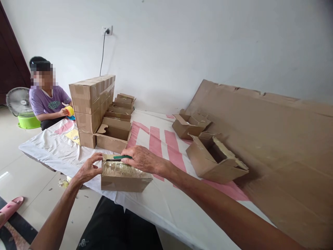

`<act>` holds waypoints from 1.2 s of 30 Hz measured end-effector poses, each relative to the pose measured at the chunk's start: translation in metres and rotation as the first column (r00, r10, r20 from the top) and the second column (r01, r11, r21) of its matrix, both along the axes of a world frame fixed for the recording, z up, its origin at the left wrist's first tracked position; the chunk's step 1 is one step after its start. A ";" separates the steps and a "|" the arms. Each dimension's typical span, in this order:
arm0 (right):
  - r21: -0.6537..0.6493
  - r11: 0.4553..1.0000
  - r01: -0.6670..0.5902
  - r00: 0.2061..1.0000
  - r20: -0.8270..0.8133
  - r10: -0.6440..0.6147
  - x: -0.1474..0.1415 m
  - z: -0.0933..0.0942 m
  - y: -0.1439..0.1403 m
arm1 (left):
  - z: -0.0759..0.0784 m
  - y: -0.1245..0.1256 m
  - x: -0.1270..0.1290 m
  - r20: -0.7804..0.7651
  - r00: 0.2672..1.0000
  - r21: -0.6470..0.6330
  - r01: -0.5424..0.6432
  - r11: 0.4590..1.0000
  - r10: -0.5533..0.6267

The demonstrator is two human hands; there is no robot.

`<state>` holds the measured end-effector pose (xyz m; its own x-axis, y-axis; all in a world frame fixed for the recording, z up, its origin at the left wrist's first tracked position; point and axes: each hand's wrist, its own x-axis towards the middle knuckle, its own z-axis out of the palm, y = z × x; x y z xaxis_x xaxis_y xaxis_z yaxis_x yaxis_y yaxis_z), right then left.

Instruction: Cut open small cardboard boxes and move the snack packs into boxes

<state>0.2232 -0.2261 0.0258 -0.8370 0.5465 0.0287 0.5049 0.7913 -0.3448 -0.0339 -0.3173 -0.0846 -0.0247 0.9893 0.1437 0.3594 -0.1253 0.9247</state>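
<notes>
Taped box (pixel 122 177) steadied by left grip (pixel 88 170); right grip (pixel 142 159) clasps green cutter (pixel 122 157) atop.

Bare cloth is lying open on the table (pixel 158 205) between the taped box (pixel 122 175) and the open carton (pixel 215 159) to its right, giving a hand room to pass. Behind the taped box, a row of open boxes (pixel 114 133) and a stacked pile (pixel 91 104) are blocking the way. A large cardboard sheet (pixel 281 139) is closing off the right side.
</notes>
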 end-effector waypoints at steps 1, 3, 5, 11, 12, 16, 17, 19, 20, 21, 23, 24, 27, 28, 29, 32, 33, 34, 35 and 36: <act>0.022 1.000 -0.001 1.000 0.018 0.000 -0.003 0.001 0.000 | 0.000 0.000 0.000 -0.001 1.000 -0.001 0.002 1.000 -0.002; 0.061 0.998 -0.005 0.999 0.054 0.002 -0.007 0.002 0.001 | -0.001 0.000 -0.001 -0.004 1.000 0.000 0.004 1.000 -0.004; 0.085 0.996 -0.012 0.995 0.098 0.004 -0.011 0.003 0.000 | -0.001 0.000 -0.001 -0.008 1.000 0.000 0.006 1.000 -0.006; 0.148 0.989 0.002 0.972 0.230 -0.037 -0.022 0.015 -0.003 | 0.001 0.001 -0.002 -0.056 0.998 0.001 -0.001 1.000 0.001; 0.170 0.985 0.006 0.968 0.247 -0.048 -0.025 0.017 -0.003 | 0.002 0.001 -0.002 -0.063 0.998 0.002 -0.005 1.000 0.005; 0.257 0.966 -0.033 0.936 0.346 -0.060 -0.039 0.025 -0.006 | 0.004 0.002 -0.002 -0.085 0.996 0.008 0.002 1.000 -0.001; 0.269 0.962 -0.049 0.925 0.375 -0.058 -0.043 0.025 -0.006 | 0.005 0.001 -0.002 -0.095 0.995 0.008 0.010 1.000 -0.010; 0.284 0.956 -0.081 0.905 0.424 -0.049 -0.048 0.025 -0.006 | 0.007 0.001 -0.002 -0.117 0.993 0.003 0.025 1.000 -0.025; 0.289 0.953 -0.096 0.897 0.439 -0.043 -0.050 0.024 -0.006 | 0.008 0.001 -0.002 -0.127 0.992 0.001 0.028 1.000 -0.028; 0.293 0.950 -0.109 0.893 0.450 -0.036 -0.051 0.024 -0.006 | 0.009 0.001 -0.002 -0.136 0.990 -0.001 0.029 1.000 -0.029; 0.298 0.946 -0.131 0.888 0.459 -0.021 -0.052 0.023 -0.007 | 0.010 0.001 -0.002 -0.153 0.988 -0.003 0.031 1.000 -0.031; 0.300 0.944 -0.138 0.887 0.461 -0.017 -0.052 0.024 -0.007 | 0.010 0.001 -0.002 -0.161 0.986 -0.004 0.032 0.999 -0.032; 0.314 0.935 -0.164 0.881 0.472 -0.004 -0.055 0.026 -0.010 | 0.009 0.003 -0.002 -0.182 0.983 0.001 0.030 1.000 -0.029; 0.318 0.932 -0.176 0.879 0.478 0.003 -0.055 0.027 -0.011 | 0.008 0.004 -0.002 -0.187 0.982 0.007 0.024 1.000 -0.022; 0.322 0.928 -0.188 0.876 0.482 0.010 -0.055 0.027 -0.012 | 0.008 0.004 -0.003 -0.193 0.981 0.013 0.018 1.000 -0.015; 0.332 0.921 -0.203 0.877 0.480 0.020 -0.050 0.023 -0.011 | 0.008 0.004 -0.003 -0.226 0.974 0.038 0.012 0.999 -0.003; 0.335 0.921 -0.199 0.878 0.478 0.016 -0.047 0.021 -0.010 | 0.008 0.004 -0.003 -0.237 0.971 0.048 0.013 0.999 -0.002; 0.339 0.921 -0.193 0.880 0.475 0.009 -0.043 0.019 -0.008 | 0.009 0.004 -0.003 -0.246 0.969 0.056 0.017 0.998 -0.003; 0.341 0.922 -0.185 0.880 0.475 0.000 -0.041 0.017 -0.007 | 0.009 0.004 -0.003 -0.251 0.968 0.060 0.021 0.998 -0.005; 0.343 0.923 -0.177 0.880 0.475 -0.007 -0.038 0.015 -0.006 | 0.009 0.003 -0.002 -0.252 0.968 0.062 0.023 0.998 -0.007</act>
<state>0.1847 -0.2323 0.0413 -0.8462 0.4990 -0.1868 0.4558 0.8595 0.2313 -0.0361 -0.3138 -0.0756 0.0352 0.9778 0.2066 0.5769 -0.1887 0.7947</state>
